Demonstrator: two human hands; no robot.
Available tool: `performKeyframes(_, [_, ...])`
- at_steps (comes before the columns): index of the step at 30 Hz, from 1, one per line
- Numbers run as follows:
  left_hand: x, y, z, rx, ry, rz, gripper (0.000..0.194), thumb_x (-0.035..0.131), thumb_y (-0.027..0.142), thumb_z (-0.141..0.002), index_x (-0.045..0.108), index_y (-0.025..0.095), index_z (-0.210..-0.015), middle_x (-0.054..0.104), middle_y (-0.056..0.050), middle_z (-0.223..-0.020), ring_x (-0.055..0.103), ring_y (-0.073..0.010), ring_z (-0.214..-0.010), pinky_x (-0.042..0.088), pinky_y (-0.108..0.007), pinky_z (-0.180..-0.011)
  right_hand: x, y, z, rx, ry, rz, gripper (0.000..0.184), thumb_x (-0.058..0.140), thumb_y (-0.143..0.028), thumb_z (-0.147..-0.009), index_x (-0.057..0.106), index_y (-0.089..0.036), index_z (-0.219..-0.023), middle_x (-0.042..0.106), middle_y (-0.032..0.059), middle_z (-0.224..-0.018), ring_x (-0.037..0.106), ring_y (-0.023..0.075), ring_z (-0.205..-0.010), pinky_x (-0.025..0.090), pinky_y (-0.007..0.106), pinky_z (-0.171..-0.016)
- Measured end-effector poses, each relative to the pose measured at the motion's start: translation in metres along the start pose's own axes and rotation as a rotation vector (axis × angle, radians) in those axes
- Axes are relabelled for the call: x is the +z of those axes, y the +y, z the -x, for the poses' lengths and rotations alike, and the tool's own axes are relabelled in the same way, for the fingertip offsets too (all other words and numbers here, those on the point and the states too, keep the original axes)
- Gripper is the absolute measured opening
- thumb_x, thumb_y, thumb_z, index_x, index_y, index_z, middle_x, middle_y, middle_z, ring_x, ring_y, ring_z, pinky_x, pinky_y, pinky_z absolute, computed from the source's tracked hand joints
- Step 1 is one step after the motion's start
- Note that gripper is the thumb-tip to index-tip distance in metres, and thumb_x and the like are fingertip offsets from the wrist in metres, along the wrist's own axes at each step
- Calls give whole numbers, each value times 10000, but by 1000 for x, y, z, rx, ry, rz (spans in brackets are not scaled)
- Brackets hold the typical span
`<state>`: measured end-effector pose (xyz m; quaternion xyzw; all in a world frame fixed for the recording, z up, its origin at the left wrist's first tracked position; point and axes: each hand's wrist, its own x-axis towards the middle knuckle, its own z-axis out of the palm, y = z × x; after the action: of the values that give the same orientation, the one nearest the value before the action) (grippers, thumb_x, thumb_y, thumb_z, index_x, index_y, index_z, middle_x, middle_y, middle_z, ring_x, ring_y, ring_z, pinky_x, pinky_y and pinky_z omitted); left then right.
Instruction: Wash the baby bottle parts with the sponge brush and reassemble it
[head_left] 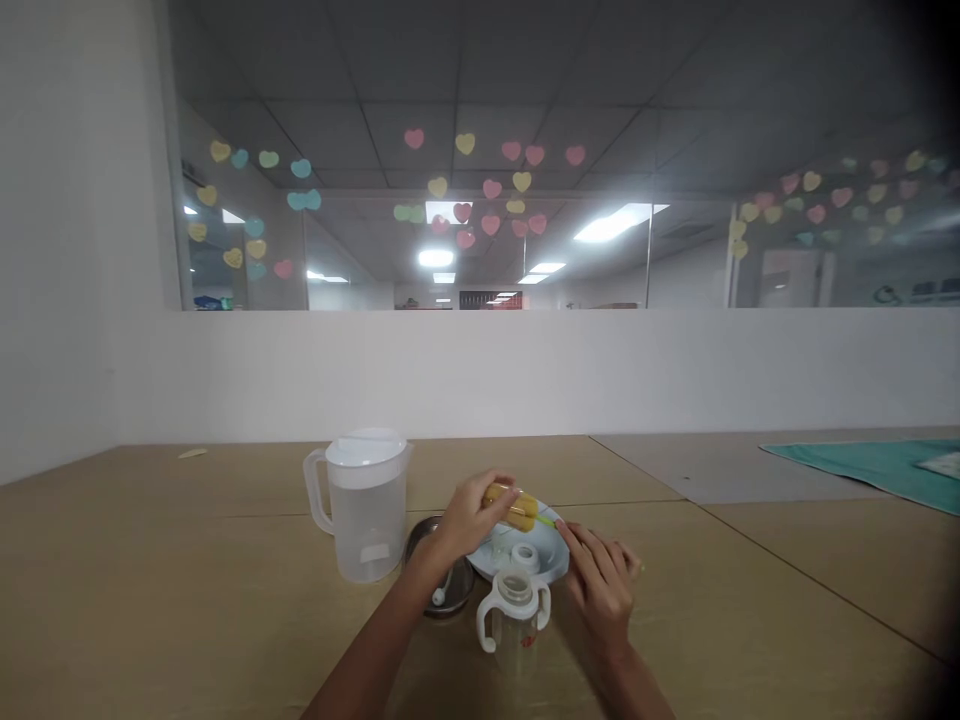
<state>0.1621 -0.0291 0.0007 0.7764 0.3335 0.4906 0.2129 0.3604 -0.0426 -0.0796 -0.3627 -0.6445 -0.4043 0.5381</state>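
My left hand is closed around the yellow sponge head of a bottle brush, held above a pale blue bowl. The brush's thin green stem runs into my right hand, whose fingers are wrapped over the handle; a bit of its end shows past the fingers. In the bowl lies a white bottle ring. Just in front of the bowl, between my forearms, stands a clear baby bottle with two white side handles, its mouth uncovered. Below my left wrist is a dark metal bowl with a small white-tipped piece in it.
A translucent lidded pitcher stands on the wooden table, left of the metal bowl. A teal cloth lies at the far right. A small pale scrap is at the back left. Behind runs a white wall below a window.
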Motion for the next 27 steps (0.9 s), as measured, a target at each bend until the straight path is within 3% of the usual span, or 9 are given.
performKeyframes(3, [-3,1,1,-46,-38,-210,358,380,440,-893,585,161,-985,648,-57,-924,598,-170,-849,461,-297,-811,3,1,4,27,-18,2,314,408,-148,-852,634,-228,-1056,684,41,-936,580,139,-840,294,301,-836])
performKeyframes(5, [-11,-2,-1,-63,-27,-359,352,372,420,-898,558,166,-1056,622,-69,-1001,583,-180,-894,450,-300,-831,6,3,7,66,-52,32,320,405,-157,-854,632,-234,-1064,683,40,-944,578,144,-838,287,310,-841])
performKeyframes(8, [-26,-13,-3,-101,-13,-692,370,451,255,-865,451,164,-1223,523,-111,-1195,501,-226,-1088,399,-339,-927,11,7,11,122,-96,69,324,382,-176,-865,625,-215,-1077,677,55,-940,565,158,-827,290,319,-810])
performKeyframes(11, [-34,-34,1,-253,-130,-970,433,447,40,-787,459,129,-1211,492,-149,-1215,481,-245,-1130,403,-344,-921,14,9,13,176,-102,107,326,370,-205,-873,620,-187,-1081,667,74,-925,543,176,-803,294,319,-754])
performKeyframes(14, [-31,-58,11,-381,-240,-1022,323,441,-16,-755,585,103,-1018,556,-166,-1099,571,-234,-994,456,-318,-824,16,12,16,200,-138,119,337,366,-210,-870,617,-190,-1094,660,77,-939,536,184,-815,293,325,-753])
performKeyframes(17, [-23,-75,21,-452,-279,-1030,253,448,-4,-756,634,104,-889,609,-156,-972,610,-236,-894,481,-322,-766,18,13,18,187,-164,109,333,378,-211,-865,615,-190,-1099,658,75,-948,540,187,-833,294,328,-755])
performKeyframes(21, [-19,-81,25,-445,-244,-1044,398,361,-30,-781,572,100,-1093,587,-171,-1087,581,-253,-993,471,-364,-823,20,13,18,175,-156,125,321,375,-203,-870,624,-176,-1071,662,73,-929,542,181,-802,293,327,-742])
performKeyframes(24, [-20,-72,17,-404,-181,-1069,478,336,-5,-811,439,109,-1263,474,-203,-1268,431,-302,-1202,397,-449,-932,21,13,18,179,-164,128,313,379,-205,-871,626,-170,-1060,663,75,-922,546,181,-799,290,324,-741])
performKeyframes(27, [-15,-59,8,-281,-171,-1002,470,337,22,-818,437,112,-1268,458,-196,-1290,370,-299,-1249,315,-472,-1005,21,13,19,211,-176,123,317,378,-212,-868,624,-179,-1066,662,74,-927,549,183,-801,288,326,-750])
